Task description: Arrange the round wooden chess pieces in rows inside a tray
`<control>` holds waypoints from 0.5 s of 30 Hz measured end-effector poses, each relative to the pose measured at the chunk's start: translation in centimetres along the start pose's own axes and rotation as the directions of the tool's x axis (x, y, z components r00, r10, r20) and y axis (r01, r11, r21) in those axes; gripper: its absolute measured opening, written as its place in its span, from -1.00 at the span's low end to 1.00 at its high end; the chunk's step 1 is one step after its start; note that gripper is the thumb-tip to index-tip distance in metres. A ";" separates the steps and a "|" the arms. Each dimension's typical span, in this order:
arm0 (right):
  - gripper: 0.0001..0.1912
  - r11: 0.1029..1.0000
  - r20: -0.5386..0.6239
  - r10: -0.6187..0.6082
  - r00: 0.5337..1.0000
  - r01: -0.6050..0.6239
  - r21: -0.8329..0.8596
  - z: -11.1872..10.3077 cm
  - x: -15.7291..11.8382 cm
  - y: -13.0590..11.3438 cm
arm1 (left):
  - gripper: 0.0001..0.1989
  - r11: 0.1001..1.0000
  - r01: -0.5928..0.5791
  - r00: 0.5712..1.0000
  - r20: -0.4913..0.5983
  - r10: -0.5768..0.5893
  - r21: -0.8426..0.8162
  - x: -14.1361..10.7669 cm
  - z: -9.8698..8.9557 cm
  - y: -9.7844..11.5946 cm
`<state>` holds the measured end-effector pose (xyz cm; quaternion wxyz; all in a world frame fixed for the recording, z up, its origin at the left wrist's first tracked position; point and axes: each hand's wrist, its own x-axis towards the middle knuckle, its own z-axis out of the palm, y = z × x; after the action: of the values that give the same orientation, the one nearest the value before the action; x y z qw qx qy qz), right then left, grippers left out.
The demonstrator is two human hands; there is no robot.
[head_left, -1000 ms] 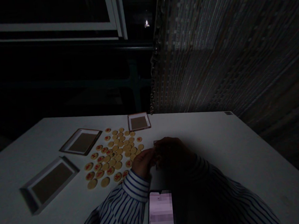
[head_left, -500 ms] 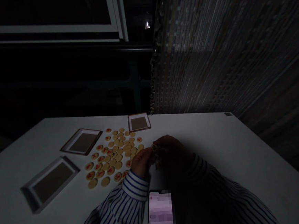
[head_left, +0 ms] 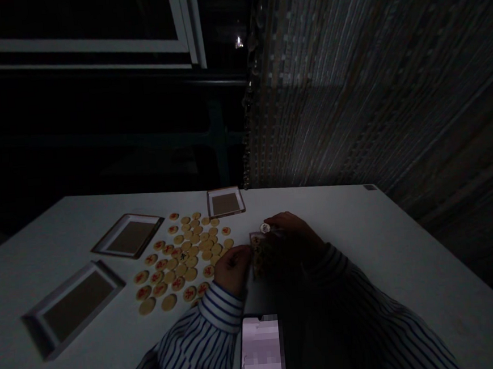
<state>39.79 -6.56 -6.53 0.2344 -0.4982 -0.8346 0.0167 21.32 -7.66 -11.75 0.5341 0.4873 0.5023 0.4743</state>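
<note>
Since the frame half a second ago, the right hand (head_left: 295, 233) is being shifted outward, away from the left hand (head_left: 233, 271), and a round piece (head_left: 265, 228) is now being shown clear of the fingers' cover. Box contents formerly hidden between the hands are also being partly exposed.

Right hand: the round piece, pale with a dark mark, is being pinched at the fingertips. It is being held at the far edge of a small box (head_left: 254, 234); whether contact is being made cannot be told. Several dim round pieces (head_left: 258, 261) are being held inside that box, near its left side; the rest is being hidden by shadow.

Left hand: thumb and fingers are being kept curled together beside the box's left edge. Whether anything is being gripped cannot be told.

Table: loose round pieces (head_left: 188, 262) are being spread over the white table (head_left: 408, 285), to the left of the small box. Red marks are being displayed on many, a black mark on one; others are being seen as plain. Three open trays (head_left: 225, 202) are being left around the spread, two to its left, one beyond it. A phone (head_left: 258, 334), screen lit, is being seen at the near edge, beside the left sleeve (head_left: 194, 336).
</note>
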 end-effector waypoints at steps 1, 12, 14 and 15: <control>-0.69 1.000 -0.009 0.011 1.000 -0.011 -0.003 0.0 -0.1 0.2 | -0.74 0.999 -0.020 1.000 0.013 0.019 0.039 0.0 0.0 0.1; -0.75 0.975 0.187 0.190 0.964 -0.162 -0.155 0.4 -0.4 0.1 | -0.76 0.963 -0.136 0.988 0.099 0.116 0.233 -0.7 0.2 0.6; -0.75 0.963 0.218 0.225 0.949 -0.182 -0.201 0.3 -0.4 -0.4 | -0.76 0.964 -0.135 0.988 0.105 0.114 0.230 -0.7 0.1 0.4; -0.75 0.955 0.234 0.244 0.941 -0.191 -0.229 0.3 -0.4 -0.7 | -0.76 0.965 -0.136 0.988 0.107 0.114 0.226 -0.7 0.2 0.3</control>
<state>39.28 -7.18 -6.79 0.0678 -0.6025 -0.7949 0.0224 21.44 -8.33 -11.40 0.4652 0.5987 0.4971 0.4219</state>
